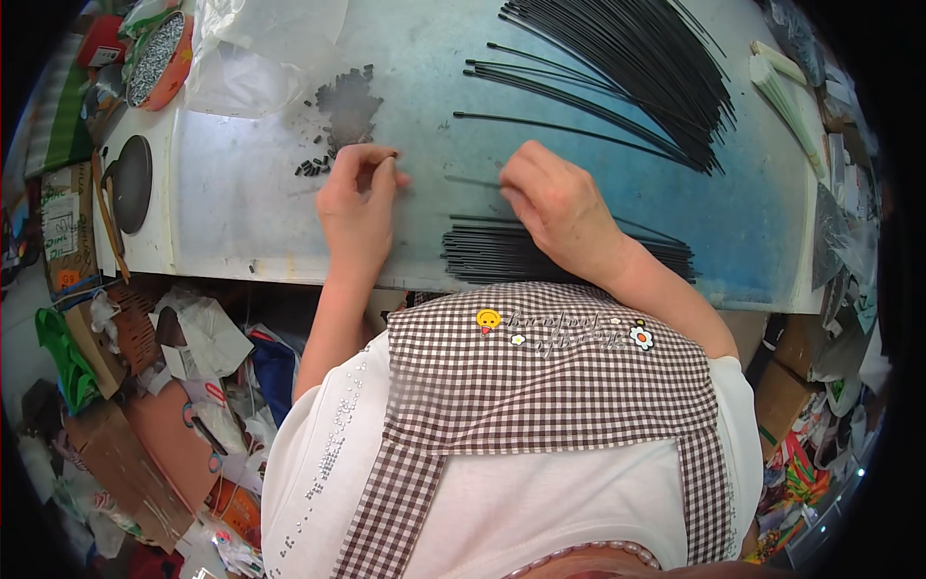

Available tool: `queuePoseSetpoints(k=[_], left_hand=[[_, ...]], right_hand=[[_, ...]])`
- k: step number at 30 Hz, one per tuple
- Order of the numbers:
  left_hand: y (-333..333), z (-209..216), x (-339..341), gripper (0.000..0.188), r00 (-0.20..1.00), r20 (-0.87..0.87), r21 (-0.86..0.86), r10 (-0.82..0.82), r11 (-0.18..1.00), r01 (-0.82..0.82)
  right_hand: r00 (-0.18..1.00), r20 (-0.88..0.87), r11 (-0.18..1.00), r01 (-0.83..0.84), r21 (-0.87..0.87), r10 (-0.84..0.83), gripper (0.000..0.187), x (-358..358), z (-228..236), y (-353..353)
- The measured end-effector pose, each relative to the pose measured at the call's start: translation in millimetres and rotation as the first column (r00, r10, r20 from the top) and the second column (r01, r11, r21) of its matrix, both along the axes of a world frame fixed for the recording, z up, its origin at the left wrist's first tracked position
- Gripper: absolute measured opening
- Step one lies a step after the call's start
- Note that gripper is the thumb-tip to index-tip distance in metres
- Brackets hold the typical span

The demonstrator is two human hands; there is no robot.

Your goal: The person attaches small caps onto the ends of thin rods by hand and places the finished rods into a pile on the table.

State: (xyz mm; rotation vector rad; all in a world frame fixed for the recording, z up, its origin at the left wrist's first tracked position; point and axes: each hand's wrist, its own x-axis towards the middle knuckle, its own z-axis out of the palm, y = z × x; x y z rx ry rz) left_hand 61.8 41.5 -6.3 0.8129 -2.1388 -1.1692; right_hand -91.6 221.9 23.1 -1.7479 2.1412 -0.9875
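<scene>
My left hand (357, 198) is closed in a pinch, with a small black cap (394, 154) at its fingertips. To its right, my right hand (558, 198) pinches a thin black rod (471, 181), whose end points left toward the other hand and is blurred. Beneath my right wrist lies a bundle of thin black rods (482, 253) along the table's near edge. Several loose black caps (311, 168) are scattered just beyond my left hand, beside a dense pile of caps (347, 104).
Farther right, a large fan of black rods with thicker ends (627, 58) covers the table (415, 58). At the back left are a clear plastic bag (260, 58) and an orange bowl of small grey pieces (159, 60). A dark round disc (132, 183) sits by the left edge.
</scene>
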Motion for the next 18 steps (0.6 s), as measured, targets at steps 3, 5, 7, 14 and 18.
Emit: queuePoseSetpoints(k=[3,5,7,14,18], left_hand=[[11.9,14.8,-3.9,0.007,0.969,-0.247,0.715,0.024,0.68,0.165],[14.3,11.5,-5.5,0.009,0.956,-0.291,0.745,0.022,0.632,0.212],[16.5,6.4,-6.5,0.012,0.927,-0.374,0.791,0.026,0.531,0.305],[22.1,-3.9,-8.3,0.014,0.914,-0.401,0.849,0.052,0.395,0.35],[21.3,-6.7,-8.2,0.014,0.916,-0.397,0.871,0.061,0.341,0.355]], right_hand=[[0.993,0.081,0.99,0.097,-0.098,-0.089,0.02,1.9,-0.5,-7.8],[0.995,-0.039,0.992,0.085,-0.098,-0.089,0.026,2.2,5.0,-10.5],[0.991,-0.1,0.992,0.079,-0.096,-0.089,0.029,2.1,6.1,-11.6],[0.989,-0.106,0.991,0.095,-0.097,-0.105,0.032,1.8,2.1,-13.6],[0.983,-0.144,0.99,0.101,-0.096,-0.114,0.032,2.2,1.3,-11.8]])
